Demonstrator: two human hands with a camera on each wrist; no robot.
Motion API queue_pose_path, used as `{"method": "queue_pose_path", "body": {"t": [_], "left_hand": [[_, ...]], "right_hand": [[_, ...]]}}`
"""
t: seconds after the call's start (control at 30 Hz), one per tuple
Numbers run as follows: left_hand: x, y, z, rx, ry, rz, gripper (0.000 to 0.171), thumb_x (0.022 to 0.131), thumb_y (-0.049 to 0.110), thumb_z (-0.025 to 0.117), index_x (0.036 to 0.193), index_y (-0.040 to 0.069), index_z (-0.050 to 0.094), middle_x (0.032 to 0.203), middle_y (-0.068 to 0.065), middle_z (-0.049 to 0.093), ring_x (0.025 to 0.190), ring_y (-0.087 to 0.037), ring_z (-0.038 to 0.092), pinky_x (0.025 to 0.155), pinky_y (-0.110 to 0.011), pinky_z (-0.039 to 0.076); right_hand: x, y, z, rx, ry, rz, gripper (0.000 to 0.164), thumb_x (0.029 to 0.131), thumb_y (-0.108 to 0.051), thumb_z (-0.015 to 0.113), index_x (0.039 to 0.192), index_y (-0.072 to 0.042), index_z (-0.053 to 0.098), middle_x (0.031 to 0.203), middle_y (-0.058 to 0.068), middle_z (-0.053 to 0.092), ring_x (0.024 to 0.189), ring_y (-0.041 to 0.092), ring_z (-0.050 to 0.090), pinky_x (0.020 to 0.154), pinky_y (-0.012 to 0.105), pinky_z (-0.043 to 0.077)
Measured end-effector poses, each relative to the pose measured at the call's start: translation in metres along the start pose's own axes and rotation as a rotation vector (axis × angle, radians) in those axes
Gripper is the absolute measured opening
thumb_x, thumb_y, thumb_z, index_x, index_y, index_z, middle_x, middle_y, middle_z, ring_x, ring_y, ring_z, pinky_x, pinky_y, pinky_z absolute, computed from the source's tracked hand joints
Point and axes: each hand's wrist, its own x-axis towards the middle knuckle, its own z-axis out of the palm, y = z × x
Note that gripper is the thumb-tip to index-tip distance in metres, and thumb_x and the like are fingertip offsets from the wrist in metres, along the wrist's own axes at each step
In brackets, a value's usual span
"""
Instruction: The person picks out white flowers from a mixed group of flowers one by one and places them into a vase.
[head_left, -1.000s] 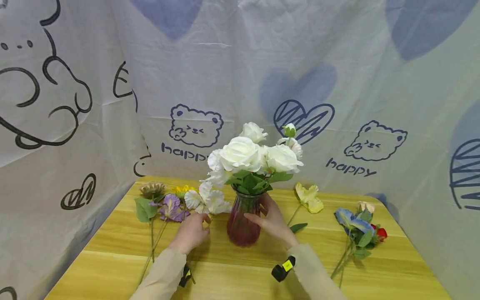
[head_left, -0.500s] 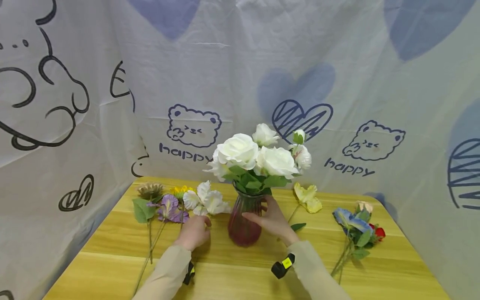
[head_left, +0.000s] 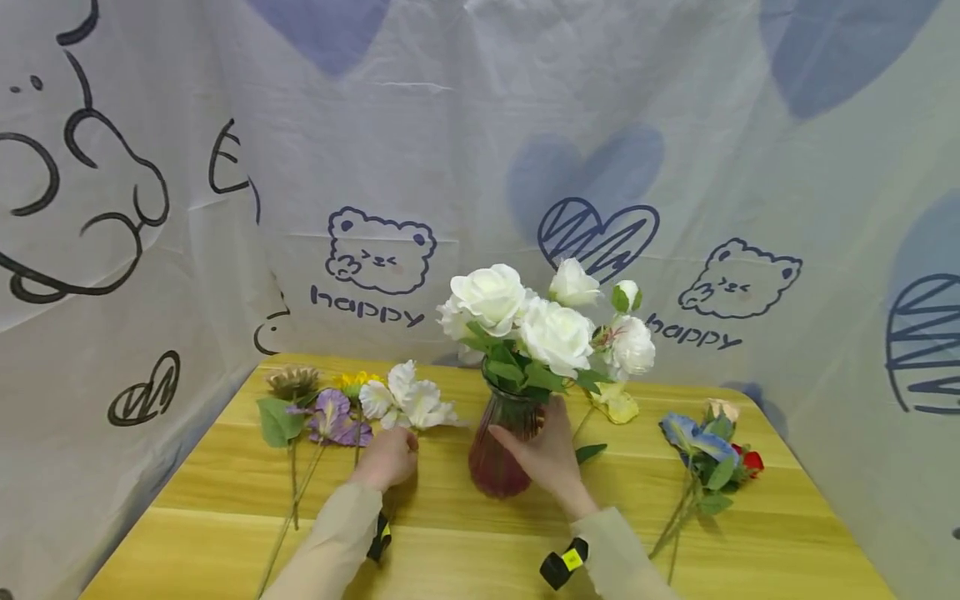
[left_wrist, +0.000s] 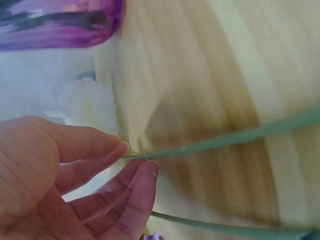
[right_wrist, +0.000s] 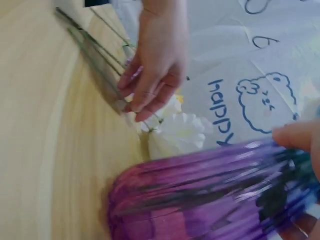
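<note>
A ribbed glass vase (head_left: pixel 498 454), pink to purple, holds a bunch of white roses (head_left: pixel 555 333) with green leaves. My right hand (head_left: pixel 551 454) grips the vase's right side, thumb toward the front; its other fingers are partly hidden behind the glass. Left of the vase lies a white ruffled flower (head_left: pixel 411 398). My left hand (head_left: pixel 387 458) pinches that flower's thin green stem (left_wrist: pixel 210 145) between thumb and fingertips, just below the bloom. A second stem (left_wrist: pixel 225 227) passes under the fingers in the left wrist view.
Purple (head_left: pixel 337 421), yellow (head_left: pixel 356 381) and brownish (head_left: pixel 294 383) flowers lie on the wooden table (head_left: pixel 187 500) at left. A yellow flower (head_left: pixel 617 404) lies behind my right hand. Blue (head_left: pixel 697 437), red (head_left: pixel 752 460) and peach (head_left: pixel 722 410) flowers lie at right. A printed cloth (head_left: pixel 480 167) hangs behind.
The vase has shifted a little to the right and its white roses have swung rightward with it. My right hand stays on the vase; my left hand stays near the white flower.
</note>
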Motion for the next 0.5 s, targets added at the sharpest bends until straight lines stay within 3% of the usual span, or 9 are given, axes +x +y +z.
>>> {"method": "queue_pose_path", "body": {"t": [0.13,0.23,0.5], "left_hand": [[0.003,-0.006,-0.004,-0.039,0.011,-0.015,0.013,0.083,0.000,0.060,0.094,-0.001,0.068,0.089,-0.015,0.067,0.070,-0.024,0.059,0.062,-0.039,0.052],[0.004,-0.010,-0.004,-0.082,0.031,-0.026,0.012,0.082,-0.001,0.061,0.091,-0.001,0.068,0.088,-0.014,0.067,0.069,-0.023,0.058,0.060,-0.038,0.051],[0.005,-0.016,0.000,-0.169,0.108,-0.020,0.005,0.080,0.000,0.067,0.082,0.002,0.070,0.077,-0.006,0.065,0.068,-0.019,0.058,0.062,-0.036,0.051]], "right_hand": [[-0.006,-0.002,0.008,-0.088,0.139,-0.038,0.077,0.072,-0.045,0.078,0.130,-0.005,0.046,0.112,0.013,0.048,0.099,0.026,0.051,0.081,0.047,0.050],[-0.008,-0.003,0.013,-0.141,0.202,-0.020,0.077,0.070,-0.050,0.078,0.125,-0.007,0.048,0.104,0.010,0.047,0.089,0.023,0.049,0.068,0.044,0.050],[-0.007,-0.002,0.019,-0.115,0.216,-0.014,0.077,0.068,-0.052,0.079,0.122,-0.005,0.050,0.100,0.009,0.046,0.085,0.021,0.046,0.065,0.039,0.046]]}}
